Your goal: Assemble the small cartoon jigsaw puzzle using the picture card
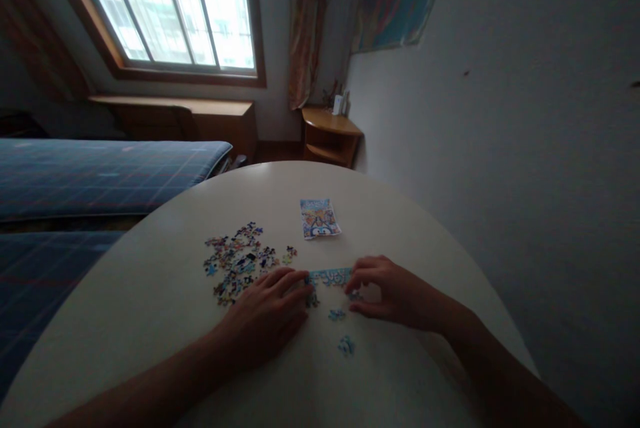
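A joined strip of blue jigsaw puzzle pieces (330, 276) lies on the round white table (400, 361). My left hand (270, 308) rests flat, fingers stretched out, its tips at the left end of the strip. Curled over the right end is my right hand (383, 288), thumb and forefinger around a small puzzle piece (356, 295). Some pieces (313, 299) hang down from the strip's left end beside my left fingertips. Closer to me lie a small blue cluster (337, 315) and another light-blue cluster (346, 346).
A heap of loose puzzle pieces (240, 261) spreads left of my left hand, with a few yellow-green pieces (289, 255) at its right. Beyond the strip lies a printed packet (320, 220). A bed (110, 175) stands left of the table, a wall (500, 181) at the right.
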{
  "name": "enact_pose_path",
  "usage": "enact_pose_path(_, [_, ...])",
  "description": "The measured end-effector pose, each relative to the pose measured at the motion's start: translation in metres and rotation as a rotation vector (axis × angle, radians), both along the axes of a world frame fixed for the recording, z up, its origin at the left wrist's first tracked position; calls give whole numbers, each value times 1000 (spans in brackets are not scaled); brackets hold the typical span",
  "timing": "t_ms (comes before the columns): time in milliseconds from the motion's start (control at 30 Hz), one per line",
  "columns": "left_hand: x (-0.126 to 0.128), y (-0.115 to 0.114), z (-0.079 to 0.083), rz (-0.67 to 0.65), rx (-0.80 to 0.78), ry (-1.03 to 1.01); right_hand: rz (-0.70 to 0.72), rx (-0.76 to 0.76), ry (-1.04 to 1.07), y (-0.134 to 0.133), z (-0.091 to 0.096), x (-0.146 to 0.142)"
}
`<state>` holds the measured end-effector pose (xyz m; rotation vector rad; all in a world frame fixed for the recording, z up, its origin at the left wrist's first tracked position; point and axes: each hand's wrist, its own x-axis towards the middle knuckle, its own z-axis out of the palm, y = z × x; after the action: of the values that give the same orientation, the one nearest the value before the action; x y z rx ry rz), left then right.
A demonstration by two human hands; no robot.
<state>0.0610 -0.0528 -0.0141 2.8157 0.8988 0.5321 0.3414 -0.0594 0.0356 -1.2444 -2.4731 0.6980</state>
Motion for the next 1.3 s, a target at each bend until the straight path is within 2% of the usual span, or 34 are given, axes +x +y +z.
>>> enact_pose_path(133, [-1,0,1,1,-6,14,-32,-3,-36,3,2,8])
enact_pose_path(367, [-2,0,1,-8,6,41,35,-68,-6,5,-3,2])
enact_pose_path(700, [-1,1,2,-27,37,32,-4,-20,-39,-4,2,-8])
enact_pose_path(1000, [-3,0,0,-24,29,48,52,-31,-38,-3,-7,-15])
enact_pose_path(1300, [-3,-1,0,-16,21,17,64,-51,-52,-9,4,-17])
